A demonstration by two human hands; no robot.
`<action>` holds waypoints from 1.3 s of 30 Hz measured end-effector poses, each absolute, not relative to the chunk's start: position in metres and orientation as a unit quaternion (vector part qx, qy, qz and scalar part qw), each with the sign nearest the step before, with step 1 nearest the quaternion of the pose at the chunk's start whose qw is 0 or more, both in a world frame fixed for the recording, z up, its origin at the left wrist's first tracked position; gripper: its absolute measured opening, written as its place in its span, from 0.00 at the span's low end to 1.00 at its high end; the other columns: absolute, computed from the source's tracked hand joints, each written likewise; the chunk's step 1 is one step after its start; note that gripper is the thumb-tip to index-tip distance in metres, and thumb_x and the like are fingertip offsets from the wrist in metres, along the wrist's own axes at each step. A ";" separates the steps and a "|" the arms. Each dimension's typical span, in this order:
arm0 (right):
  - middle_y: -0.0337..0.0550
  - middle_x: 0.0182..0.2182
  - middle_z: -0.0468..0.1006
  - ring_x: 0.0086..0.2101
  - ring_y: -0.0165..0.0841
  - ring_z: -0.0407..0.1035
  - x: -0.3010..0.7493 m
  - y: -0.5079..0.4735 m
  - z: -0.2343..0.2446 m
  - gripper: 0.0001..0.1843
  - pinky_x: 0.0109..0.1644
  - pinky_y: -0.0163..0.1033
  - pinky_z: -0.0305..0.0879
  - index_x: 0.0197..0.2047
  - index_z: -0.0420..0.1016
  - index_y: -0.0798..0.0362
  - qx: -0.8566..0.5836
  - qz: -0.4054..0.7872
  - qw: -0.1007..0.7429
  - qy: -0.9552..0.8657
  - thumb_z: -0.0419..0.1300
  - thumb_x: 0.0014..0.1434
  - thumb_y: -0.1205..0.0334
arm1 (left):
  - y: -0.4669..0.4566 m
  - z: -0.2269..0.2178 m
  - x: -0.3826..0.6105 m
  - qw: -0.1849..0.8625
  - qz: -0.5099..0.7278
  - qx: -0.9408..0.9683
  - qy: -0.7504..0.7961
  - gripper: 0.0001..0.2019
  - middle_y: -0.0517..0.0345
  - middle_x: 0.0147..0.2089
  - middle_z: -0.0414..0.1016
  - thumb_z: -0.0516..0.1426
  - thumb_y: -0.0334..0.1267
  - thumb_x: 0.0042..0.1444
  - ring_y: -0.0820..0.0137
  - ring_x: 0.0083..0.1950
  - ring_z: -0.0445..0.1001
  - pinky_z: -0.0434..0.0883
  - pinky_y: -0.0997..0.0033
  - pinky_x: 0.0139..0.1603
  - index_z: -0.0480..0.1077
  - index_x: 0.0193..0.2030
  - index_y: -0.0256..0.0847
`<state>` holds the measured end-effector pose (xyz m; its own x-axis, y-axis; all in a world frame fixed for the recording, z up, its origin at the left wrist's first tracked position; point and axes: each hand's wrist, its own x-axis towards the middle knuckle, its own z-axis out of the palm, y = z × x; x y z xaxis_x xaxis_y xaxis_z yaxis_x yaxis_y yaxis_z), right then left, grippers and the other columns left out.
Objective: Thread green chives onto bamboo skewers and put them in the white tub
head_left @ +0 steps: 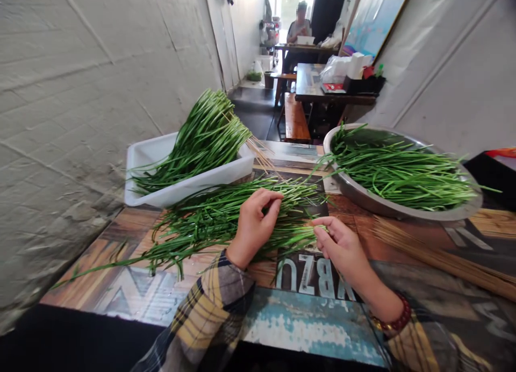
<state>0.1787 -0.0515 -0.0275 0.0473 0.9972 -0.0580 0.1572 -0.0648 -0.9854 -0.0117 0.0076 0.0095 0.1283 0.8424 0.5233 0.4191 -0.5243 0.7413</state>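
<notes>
A loose pile of garlic chives point(209, 213) lies across the table, pale stalk ends to the right. My left hand point(258, 224) rests over the middle of this pile, fingers curled and thumb against the forefinger; what they hold, if anything, is hidden. Just right of it, my right hand point(342, 248) pinches at the pale ends of a few chives with thumb and fingertips. Behind the pile, a white plastic tub point(189, 189) bears chives threaded on thin bamboo skewers point(262, 154), whose bare ends stick out over its right rim.
At the right stands a steel basin point(363, 200) heaped with more chives. In front of it lies a bundle of bamboo skewers point(447, 259). A white wall point(80, 92) borders the left side. Farther back are another table point(310, 81), a wooden bench point(296, 116) and a seated person point(300, 30).
</notes>
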 end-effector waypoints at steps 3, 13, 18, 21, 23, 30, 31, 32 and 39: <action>0.33 0.19 0.66 0.18 0.28 0.61 0.178 -0.057 -0.023 0.12 0.21 0.32 0.55 0.40 0.71 0.54 -0.566 0.399 0.446 -0.567 0.55 0.60 0.54 | 0.008 0.009 -0.011 0.238 0.479 0.733 0.421 0.06 0.55 0.35 0.76 0.55 0.30 0.58 0.70 0.38 0.73 0.68 0.72 0.40 0.74 0.37 0.37; 0.39 0.26 0.74 0.24 0.30 0.67 0.176 -0.063 -0.017 0.07 0.28 0.34 0.59 0.38 0.73 0.54 -0.553 0.243 0.431 -0.670 0.54 0.60 0.62 | 0.016 -0.004 -0.015 0.100 0.289 0.860 0.408 0.08 0.49 0.43 0.73 0.52 0.28 0.60 0.65 0.46 0.70 0.69 0.64 0.47 0.72 0.35 0.37; 0.39 0.26 0.75 0.24 0.29 0.67 0.176 -0.063 -0.015 0.06 0.28 0.33 0.60 0.36 0.73 0.54 -0.554 0.230 0.432 -0.674 0.54 0.60 0.63 | 0.012 0.004 -0.015 0.028 0.247 0.875 0.416 0.05 0.51 0.44 0.72 0.55 0.31 0.59 0.64 0.45 0.67 0.67 0.62 0.46 0.73 0.35 0.39; 0.39 0.27 0.75 0.24 0.29 0.67 0.175 -0.063 -0.015 0.06 0.29 0.33 0.60 0.36 0.73 0.54 -0.551 0.226 0.433 -0.676 0.55 0.60 0.64 | 0.008 0.010 -0.015 0.010 0.192 0.887 0.419 0.04 0.54 0.38 0.71 0.58 0.35 0.57 0.65 0.41 0.65 0.64 0.62 0.42 0.74 0.33 0.40; 0.39 0.27 0.75 0.24 0.29 0.67 0.175 -0.063 -0.016 0.06 0.29 0.34 0.61 0.36 0.73 0.53 -0.551 0.227 0.434 -0.676 0.55 0.60 0.63 | 0.006 0.012 -0.014 0.014 0.157 0.898 0.411 0.03 0.54 0.36 0.70 0.60 0.36 0.55 0.65 0.40 0.65 0.62 0.63 0.40 0.74 0.32 0.40; 0.38 0.24 0.74 0.24 0.30 0.66 0.175 -0.062 -0.018 0.06 0.28 0.34 0.60 0.37 0.72 0.52 -0.563 0.264 0.429 -0.655 0.55 0.60 0.62 | 0.007 0.010 -0.014 0.048 0.198 0.879 0.430 0.09 0.52 0.34 0.71 0.56 0.30 0.57 0.65 0.39 0.65 0.62 0.63 0.40 0.73 0.26 0.38; 0.38 0.24 0.73 0.23 0.30 0.66 0.175 -0.061 -0.018 0.06 0.27 0.34 0.60 0.37 0.72 0.52 -0.562 0.281 0.433 -0.646 0.55 0.60 0.62 | 0.008 0.011 -0.013 0.079 0.239 0.867 0.429 0.08 0.53 0.35 0.71 0.56 0.30 0.57 0.65 0.39 0.66 0.63 0.64 0.41 0.73 0.27 0.39; 0.37 0.23 0.73 0.22 0.29 0.65 0.176 -0.061 -0.019 0.07 0.25 0.33 0.60 0.38 0.72 0.52 -0.560 0.298 0.437 -0.637 0.54 0.60 0.61 | 0.008 0.012 -0.013 0.122 0.281 0.852 0.424 0.07 0.54 0.36 0.72 0.56 0.30 0.56 0.66 0.40 0.67 0.63 0.64 0.43 0.73 0.29 0.39; 0.36 0.22 0.72 0.19 0.27 0.63 0.176 -0.064 -0.015 0.08 0.22 0.32 0.59 0.41 0.72 0.52 -0.561 0.341 0.436 -0.616 0.55 0.61 0.60 | 0.002 0.010 0.002 0.461 0.386 0.692 0.399 0.06 0.59 0.28 0.72 0.57 0.34 0.55 0.73 0.31 0.68 0.65 0.75 0.33 0.72 0.30 0.34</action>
